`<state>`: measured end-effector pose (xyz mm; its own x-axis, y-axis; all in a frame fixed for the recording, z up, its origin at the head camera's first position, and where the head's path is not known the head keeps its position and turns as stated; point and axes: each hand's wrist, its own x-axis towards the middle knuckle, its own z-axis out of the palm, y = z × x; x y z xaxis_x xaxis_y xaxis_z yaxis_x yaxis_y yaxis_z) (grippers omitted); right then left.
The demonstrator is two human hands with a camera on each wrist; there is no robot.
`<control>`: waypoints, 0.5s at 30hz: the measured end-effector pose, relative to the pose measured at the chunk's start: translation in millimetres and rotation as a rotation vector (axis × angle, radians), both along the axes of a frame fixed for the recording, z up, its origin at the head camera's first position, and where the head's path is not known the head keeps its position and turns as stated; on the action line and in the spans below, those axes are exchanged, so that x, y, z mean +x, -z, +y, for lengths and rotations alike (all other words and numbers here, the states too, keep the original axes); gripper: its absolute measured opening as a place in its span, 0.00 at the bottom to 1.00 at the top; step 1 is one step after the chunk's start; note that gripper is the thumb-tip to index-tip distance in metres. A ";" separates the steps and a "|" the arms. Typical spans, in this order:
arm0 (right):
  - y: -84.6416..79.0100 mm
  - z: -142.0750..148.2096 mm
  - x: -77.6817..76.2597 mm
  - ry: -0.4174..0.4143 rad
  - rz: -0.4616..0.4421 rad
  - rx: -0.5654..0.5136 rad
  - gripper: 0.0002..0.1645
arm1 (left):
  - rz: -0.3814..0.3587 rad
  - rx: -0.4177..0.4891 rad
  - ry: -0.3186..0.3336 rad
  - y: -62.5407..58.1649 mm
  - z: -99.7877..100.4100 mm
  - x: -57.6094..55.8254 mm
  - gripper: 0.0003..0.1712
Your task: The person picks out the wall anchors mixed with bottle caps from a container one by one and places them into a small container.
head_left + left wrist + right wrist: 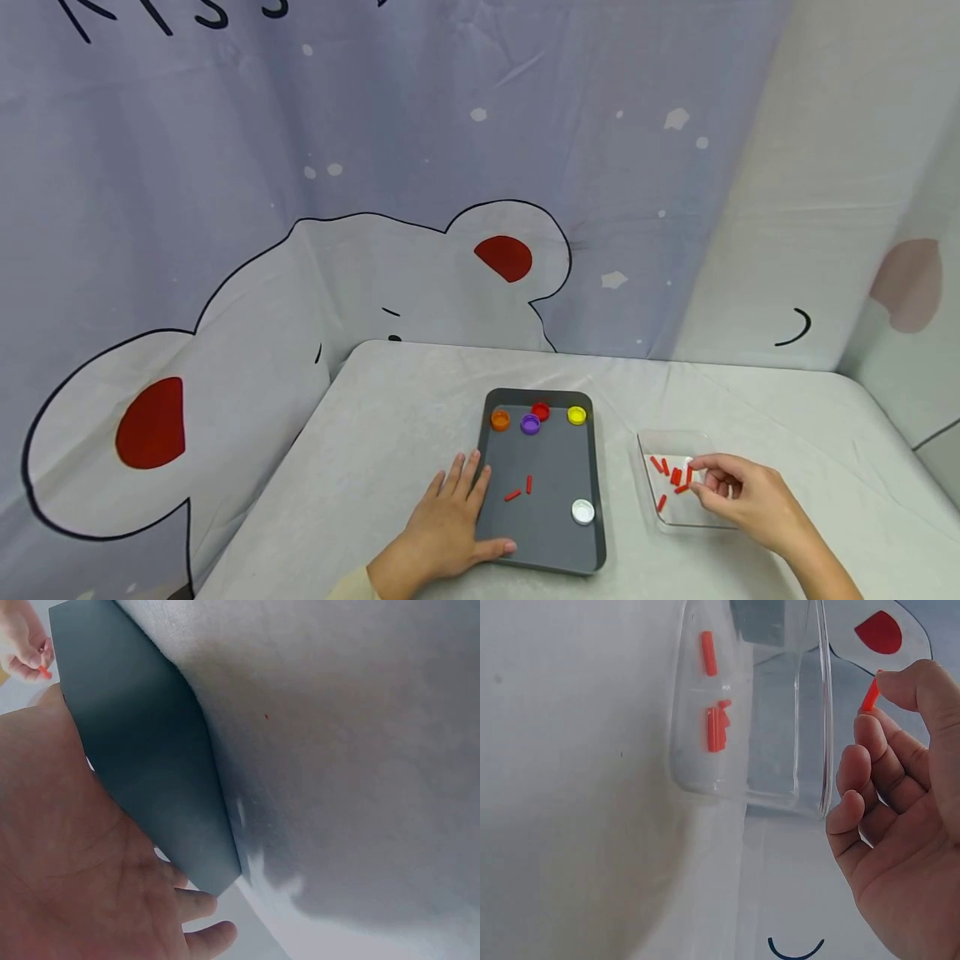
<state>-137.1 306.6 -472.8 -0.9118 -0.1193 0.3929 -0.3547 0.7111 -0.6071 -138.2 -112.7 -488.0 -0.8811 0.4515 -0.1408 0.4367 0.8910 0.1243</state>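
Note:
My right hand (750, 496) pinches a small red stick (870, 694) between thumb and forefinger, over the right side of a clear plastic box (825, 750). Inside the box lie several more red sticks (677, 476). My left hand (446, 533) lies with fingers spread along the left edge of a dark grey tray (555, 462), its thumb over the near left corner. Two loose red sticks, one slanted (512, 495) and one lengthwise (529, 484), rest on the tray's middle.
Along the tray's far end sit an orange cap (500, 420), a purple cap (530, 424), a red cap (541, 411) and a yellow cap (577, 415). A white cap (582, 512) lies near its right edge. White cloth (405, 433) covers the table; a printed curtain (420, 125) hangs behind.

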 end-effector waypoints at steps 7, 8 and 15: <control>2.6 2.4 -1.4 -0.021 0.017 0.002 0.17 | 0.004 0.005 -0.002 2.7 -0.5 -0.5 0.63; 2.8 1.0 -2.1 -0.026 0.016 -0.004 0.18 | 0.005 0.004 -0.001 3.2 -0.6 -0.6 0.63; -0.7 -26.7 -10.4 -0.104 0.023 -0.064 0.16 | 0.010 0.001 0.000 3.4 -0.8 -0.6 0.63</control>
